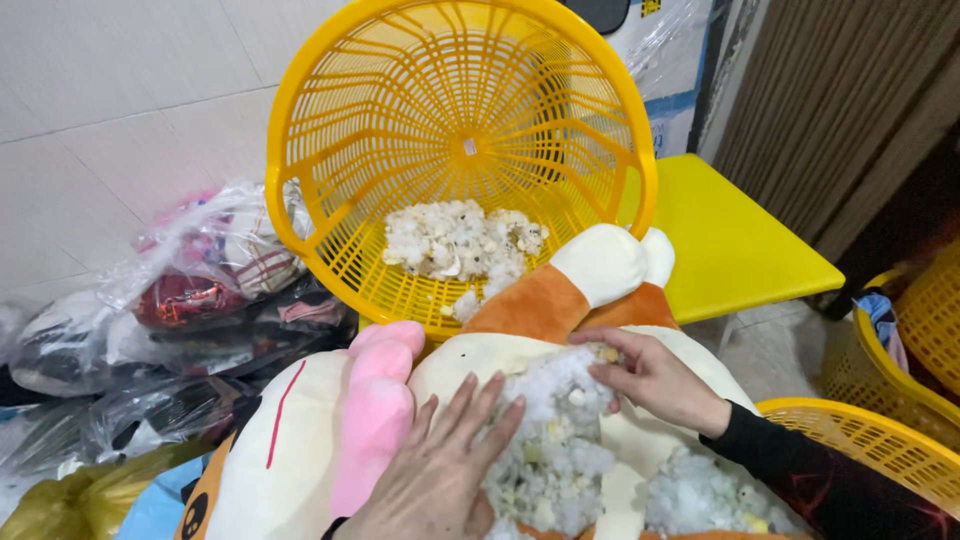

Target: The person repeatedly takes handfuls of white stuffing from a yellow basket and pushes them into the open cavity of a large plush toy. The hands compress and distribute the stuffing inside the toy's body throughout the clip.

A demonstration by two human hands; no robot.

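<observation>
White stuffing (555, 455) pinched by right hand (655, 380) (left hand (440, 470) flat).

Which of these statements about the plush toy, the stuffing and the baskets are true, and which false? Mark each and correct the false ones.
1. The round basket is yellow. True.
2. That basket is empty. False: a heap of white stuffing lies in it.
3. The right hand pinches stuffing at the open plush toy. True.
4. The left hand grips the basket rim. False: it lies flat on the toy.
5. The stool is blue. False: yellow.
</observation>
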